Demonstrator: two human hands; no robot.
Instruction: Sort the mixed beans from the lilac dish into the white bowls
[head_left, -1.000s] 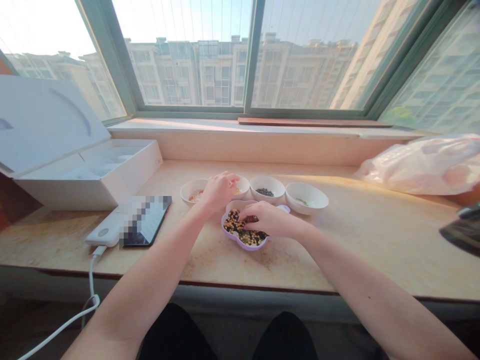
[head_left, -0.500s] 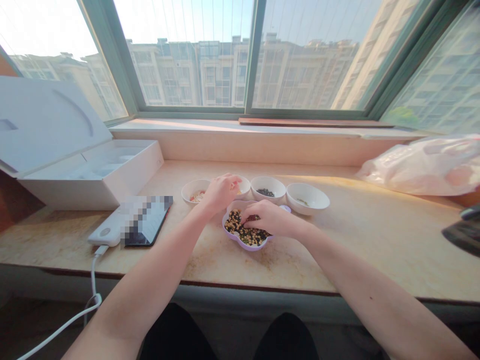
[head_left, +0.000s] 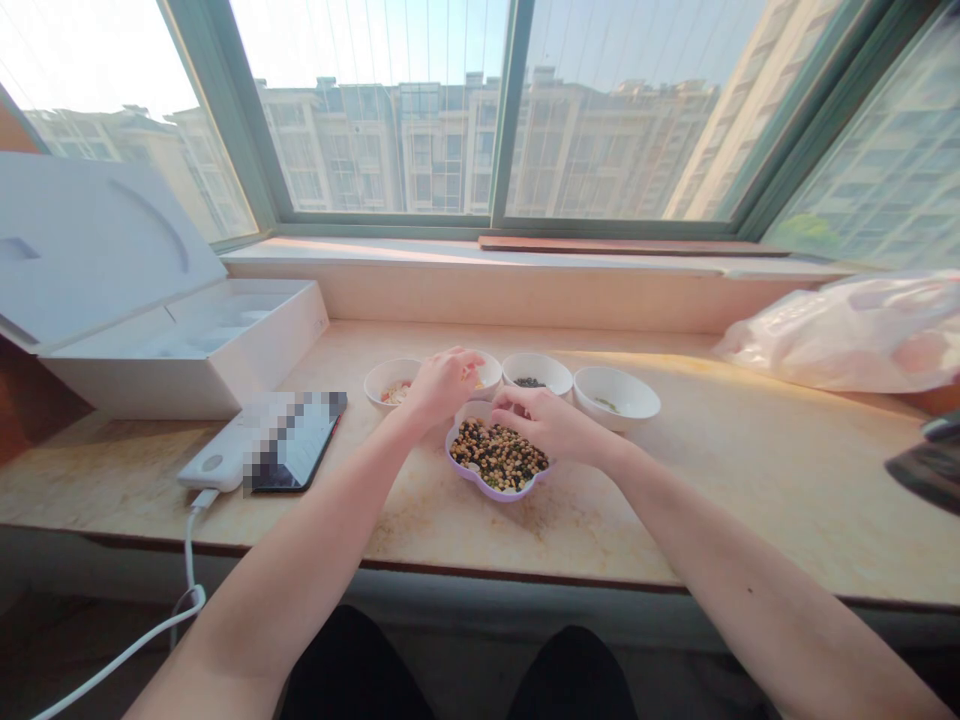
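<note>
Nearest first.

- Your R hand [head_left: 544,425]: just above the mixed black and yellow beans [head_left: 487,455], fingers curled and loosely together, tips toward the far rim of the lilac flower-shaped dish [head_left: 491,491]. Can't tell if anything's held.
- Your L hand [head_left: 442,385]: just beyond the dish, over the gap between two white bowls, fingers bunched, tips partly hidden. Can't tell if pinching.
- Beans: in the dish, spread rim to rim, mostly open to view w/ R hand lifted above them.
- Bowls, L to R: white bowl [head_left: 375,385] w/ pale grains and red bits; white bowl [head_left: 489,368], contents hidden; white bowl [head_left: 536,358] w/ black seeds; white bowl [head_left: 619,412] w/ a few green bits.
- Also on the stone sill [head_left: 750,520]: pixelated phone [head_left: 296,450] on white power bank [head_left: 214,463], white cable [head_left: 187,570], open white box [head_left: 180,370], pale plastic bag [head_left: 847,335].
- Far: window [head_left: 382,110].
</note>
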